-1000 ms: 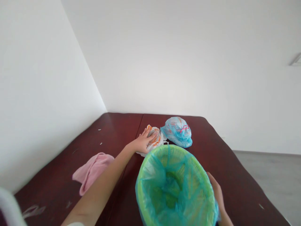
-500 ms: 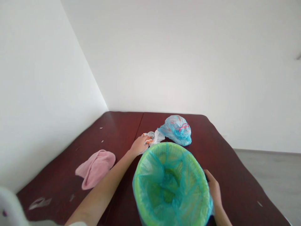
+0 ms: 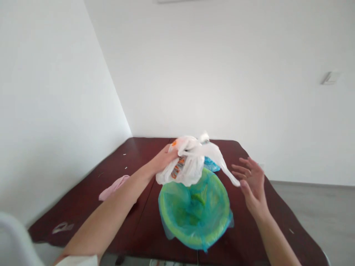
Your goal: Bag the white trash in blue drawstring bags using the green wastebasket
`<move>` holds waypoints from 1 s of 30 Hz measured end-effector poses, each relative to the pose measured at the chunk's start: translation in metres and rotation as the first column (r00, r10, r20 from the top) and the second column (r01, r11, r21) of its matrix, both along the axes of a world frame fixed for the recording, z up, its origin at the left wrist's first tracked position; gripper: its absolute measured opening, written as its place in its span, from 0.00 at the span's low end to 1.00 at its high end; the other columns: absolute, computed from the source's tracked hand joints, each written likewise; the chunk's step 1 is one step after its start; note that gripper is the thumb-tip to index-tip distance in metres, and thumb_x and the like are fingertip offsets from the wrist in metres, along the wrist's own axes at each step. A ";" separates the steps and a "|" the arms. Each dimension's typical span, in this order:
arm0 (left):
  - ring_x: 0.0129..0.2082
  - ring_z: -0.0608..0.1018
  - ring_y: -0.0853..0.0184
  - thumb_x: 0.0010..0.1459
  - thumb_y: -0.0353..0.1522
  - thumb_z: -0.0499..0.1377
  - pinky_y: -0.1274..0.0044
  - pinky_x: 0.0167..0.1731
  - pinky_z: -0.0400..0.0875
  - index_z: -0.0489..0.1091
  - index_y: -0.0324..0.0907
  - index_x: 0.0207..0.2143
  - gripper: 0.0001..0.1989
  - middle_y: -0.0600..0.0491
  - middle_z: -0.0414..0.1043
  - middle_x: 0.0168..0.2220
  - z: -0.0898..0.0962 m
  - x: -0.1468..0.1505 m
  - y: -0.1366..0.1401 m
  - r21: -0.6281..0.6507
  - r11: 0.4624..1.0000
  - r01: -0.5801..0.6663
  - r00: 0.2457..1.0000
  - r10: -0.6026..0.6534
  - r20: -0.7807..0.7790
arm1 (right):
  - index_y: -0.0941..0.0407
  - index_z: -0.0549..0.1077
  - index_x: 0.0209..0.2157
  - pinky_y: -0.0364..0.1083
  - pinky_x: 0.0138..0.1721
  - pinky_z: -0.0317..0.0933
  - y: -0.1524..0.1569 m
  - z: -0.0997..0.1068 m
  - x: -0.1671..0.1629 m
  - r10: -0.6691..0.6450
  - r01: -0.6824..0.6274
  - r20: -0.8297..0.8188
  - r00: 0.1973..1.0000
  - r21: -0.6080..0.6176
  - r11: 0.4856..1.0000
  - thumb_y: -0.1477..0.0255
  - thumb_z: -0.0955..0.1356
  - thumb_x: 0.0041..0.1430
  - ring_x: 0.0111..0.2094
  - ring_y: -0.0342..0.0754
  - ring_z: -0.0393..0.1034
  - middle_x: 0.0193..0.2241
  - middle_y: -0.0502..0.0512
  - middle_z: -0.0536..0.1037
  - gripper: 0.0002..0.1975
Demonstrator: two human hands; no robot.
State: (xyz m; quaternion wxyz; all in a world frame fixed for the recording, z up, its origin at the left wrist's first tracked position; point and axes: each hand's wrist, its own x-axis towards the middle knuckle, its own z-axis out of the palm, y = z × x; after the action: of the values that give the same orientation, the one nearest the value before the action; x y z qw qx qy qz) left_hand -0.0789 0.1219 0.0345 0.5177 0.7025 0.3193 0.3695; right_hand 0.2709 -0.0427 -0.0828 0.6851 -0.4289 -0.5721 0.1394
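Observation:
My left hand (image 3: 168,156) grips a white plastic bag (image 3: 191,162) with orange print, held up over the far rim of a green basket. One long handle of the bag trails to the right. My right hand (image 3: 253,183) is open, fingers spread, with the thumb beside the tip of that handle; whether they touch I cannot tell. Below stands the green basket (image 3: 163,208), lined with a translucent blue bag (image 3: 183,218) folded over its rim. Behind the white bag a blue plastic bag (image 3: 212,165) shows only in part.
Everything stands on a dark red table (image 3: 149,147). A pink cloth (image 3: 112,188) lies at the left, partly behind my left forearm. Small white scraps and a clear wrapper (image 3: 63,227) lie on the left side. A white chair (image 3: 13,240) fills the lower left corner.
My left hand has lifted the white bag off the table and brought it over the basket. My right hand has let go of the basket's side and risen, opening beside the bag's handle.

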 end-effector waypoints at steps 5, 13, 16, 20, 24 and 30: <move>0.39 0.81 0.61 0.68 0.42 0.70 0.72 0.40 0.80 0.81 0.41 0.43 0.12 0.51 0.84 0.40 0.004 0.043 -0.057 -0.068 0.889 0.453 0.858 -0.456 -0.235 | 0.38 0.60 0.86 0.69 0.79 0.67 -0.022 0.087 -0.062 0.255 -0.289 0.666 0.701 -0.062 0.955 0.61 0.84 0.69 0.88 0.76 0.49 0.88 0.65 0.46 0.53; 0.43 0.83 0.60 0.74 0.41 0.65 0.68 0.46 0.82 0.72 0.44 0.67 0.23 0.49 0.83 0.50 -0.005 0.040 -0.064 -0.106 0.904 0.415 0.869 -0.428 -0.249 | 0.48 0.75 0.65 0.57 0.51 0.81 -0.006 0.073 -0.087 0.101 0.024 0.767 0.634 -0.149 0.989 0.77 0.76 0.66 0.53 0.62 0.82 0.63 0.65 0.76 0.28; 0.60 0.86 0.51 0.79 0.42 0.62 0.59 0.62 0.82 0.67 0.44 0.78 0.30 0.40 0.83 0.66 0.002 0.019 -0.085 -0.023 0.891 0.453 0.849 -0.439 -0.295 | 0.49 0.75 0.59 0.55 0.50 0.78 0.005 0.071 -0.078 0.115 0.011 0.667 0.736 -0.182 0.983 0.77 0.75 0.65 0.48 0.58 0.80 0.55 0.60 0.76 0.23; 0.79 0.76 0.44 0.84 0.49 0.57 0.52 0.80 0.68 0.60 0.48 0.85 0.35 0.39 0.70 0.82 0.000 0.005 -0.127 0.297 0.901 0.316 0.879 -0.161 -0.448 | 0.51 0.76 0.50 0.54 0.51 0.75 0.019 0.071 -0.082 0.141 -0.056 0.509 0.849 -0.180 0.982 0.74 0.75 0.63 0.49 0.57 0.77 0.50 0.58 0.79 0.15; 0.80 0.74 0.37 0.79 0.54 0.64 0.48 0.76 0.73 0.49 0.47 0.88 0.48 0.34 0.64 0.84 -0.017 0.016 -0.151 0.503 0.848 0.167 0.867 0.117 -0.484 | 0.50 0.75 0.48 0.53 0.50 0.76 0.029 0.071 -0.103 0.311 -0.264 0.174 0.934 -0.249 0.932 0.63 0.82 0.59 0.45 0.55 0.77 0.45 0.54 0.83 0.20; 0.68 0.85 0.39 0.74 0.39 0.68 0.49 0.66 0.80 0.66 0.51 0.76 0.32 0.37 0.83 0.69 -0.027 0.016 -0.142 0.669 0.718 0.192 0.780 0.302 -0.548 | 0.52 0.81 0.47 0.57 0.47 0.81 0.015 0.092 -0.125 0.510 -0.599 -0.317 0.799 -0.488 0.635 0.50 0.78 0.64 0.43 0.60 0.85 0.41 0.59 0.88 0.22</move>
State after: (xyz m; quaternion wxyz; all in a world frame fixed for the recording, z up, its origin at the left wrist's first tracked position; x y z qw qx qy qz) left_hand -0.0625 -0.0203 0.0078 0.0684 0.9140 0.3315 0.2238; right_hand 0.1457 -0.0277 0.0090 0.4902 -0.4029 -0.5549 0.5381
